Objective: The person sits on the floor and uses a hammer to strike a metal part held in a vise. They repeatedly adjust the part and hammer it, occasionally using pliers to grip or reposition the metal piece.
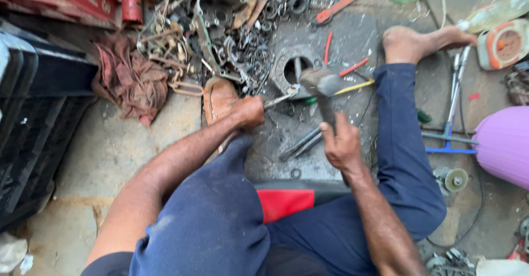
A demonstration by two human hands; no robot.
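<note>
A: The right hand (pixel 343 142) is gripping a hammer (pixel 322 86) by its handle; the left hand (pixel 248 112) is clenching a thin metal tool (pixel 280 100) against the round plate (pixel 295 69), centre floor.

B: A glancing blow risks hitting those knuckles. Scrap (pixel 220 28) is crowding the far side; the bare foot (pixel 410 43) is sitting near, right.

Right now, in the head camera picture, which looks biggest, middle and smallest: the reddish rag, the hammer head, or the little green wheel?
1. Reddish rag, by far the largest.
2. Hammer head, held in the right hand.
3. Green wheel, smallest, though it looks close to the blurred hammer head, so this pair is unsure.
</note>
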